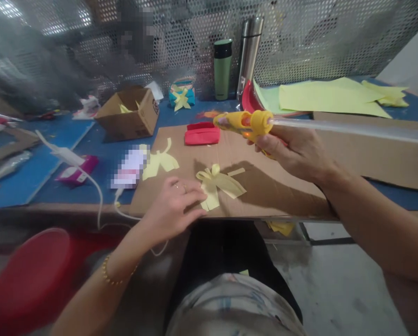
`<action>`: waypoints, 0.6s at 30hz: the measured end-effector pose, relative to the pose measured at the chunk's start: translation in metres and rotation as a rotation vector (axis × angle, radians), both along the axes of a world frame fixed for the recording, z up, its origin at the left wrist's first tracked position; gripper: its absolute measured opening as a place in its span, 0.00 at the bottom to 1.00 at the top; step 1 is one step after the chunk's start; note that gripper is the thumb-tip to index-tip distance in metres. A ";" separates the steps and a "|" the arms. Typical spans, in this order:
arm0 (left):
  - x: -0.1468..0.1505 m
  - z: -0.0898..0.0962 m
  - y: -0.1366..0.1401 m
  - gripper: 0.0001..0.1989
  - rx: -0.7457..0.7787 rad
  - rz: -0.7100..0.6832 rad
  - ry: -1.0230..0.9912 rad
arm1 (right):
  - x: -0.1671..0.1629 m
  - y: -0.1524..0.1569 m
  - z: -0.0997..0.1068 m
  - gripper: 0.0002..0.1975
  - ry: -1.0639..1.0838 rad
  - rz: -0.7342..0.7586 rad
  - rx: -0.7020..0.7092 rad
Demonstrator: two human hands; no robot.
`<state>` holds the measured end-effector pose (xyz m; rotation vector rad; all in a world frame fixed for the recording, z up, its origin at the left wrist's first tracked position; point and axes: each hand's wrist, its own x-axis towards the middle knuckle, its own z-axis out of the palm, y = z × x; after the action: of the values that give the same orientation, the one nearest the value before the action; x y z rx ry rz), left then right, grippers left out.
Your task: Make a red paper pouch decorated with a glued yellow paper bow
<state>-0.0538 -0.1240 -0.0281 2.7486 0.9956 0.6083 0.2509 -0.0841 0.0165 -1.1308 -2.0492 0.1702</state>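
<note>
My right hand (289, 151) is closed around a yellow glue gun (242, 122), raised above the cardboard sheet (265, 196). A long translucent glue stick (342, 127) sticks out of its back end to the right. My left hand (174, 205) rests on the cardboard, fingers stretched out and thumb apart. Its fingertips touch the left edge of a pale yellow bow (226, 184) with a looped top. A small yellow strip (236, 171) lies just behind the bow. Another pale yellow cut piece (160, 161) lies behind my left hand.
Behind the cardboard are a red folded pouch (202, 134), a small blue pouch with a yellow bow (181, 95), a cardboard box (128, 114), a green tumbler (223, 70) and a steel flask (250, 56). Yellow sheets (331, 95) lie back right. A white cable (99, 196) hangs over the edge.
</note>
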 end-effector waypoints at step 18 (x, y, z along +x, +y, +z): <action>-0.001 -0.008 -0.018 0.17 0.149 -0.013 -0.016 | -0.001 -0.001 -0.015 0.20 -0.007 -0.011 -0.141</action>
<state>-0.0546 -0.1416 -0.0356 2.8705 0.9656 0.7298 0.2495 -0.0849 0.0013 -1.2296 -2.0634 0.3102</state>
